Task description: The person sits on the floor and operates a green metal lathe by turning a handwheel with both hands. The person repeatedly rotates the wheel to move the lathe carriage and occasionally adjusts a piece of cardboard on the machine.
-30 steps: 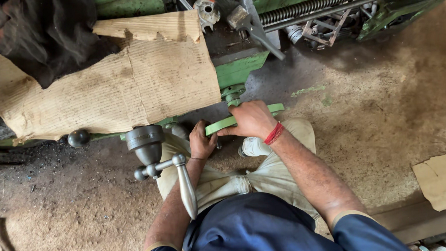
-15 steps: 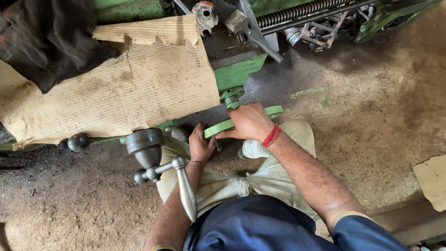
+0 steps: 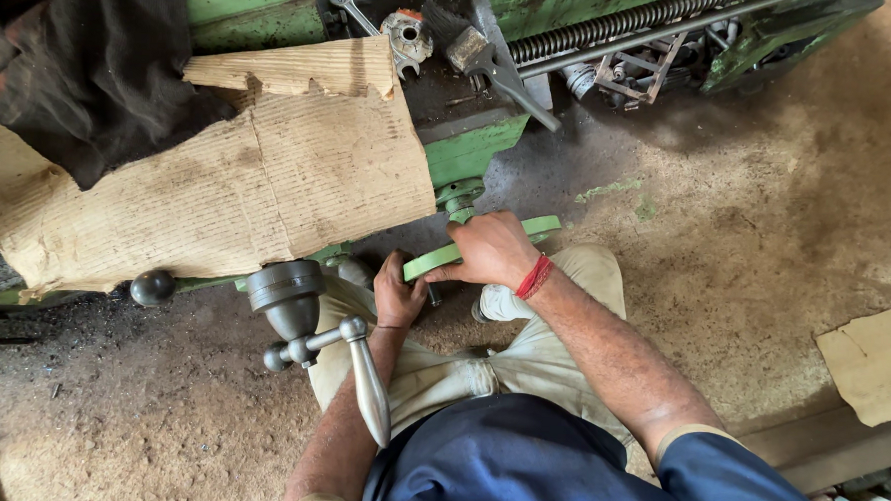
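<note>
Gripping flat green metal bar [image 3: 486, 244] under green lathe bed [image 3: 475, 147], right hand [image 3: 491, 250] closed over it, left hand [image 3: 398, 297] curled beneath its end; pinch risk if slipped.

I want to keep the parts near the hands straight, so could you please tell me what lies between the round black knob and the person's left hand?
In the head view, the grey crank handle lies between the black knob and the left hand.
</note>
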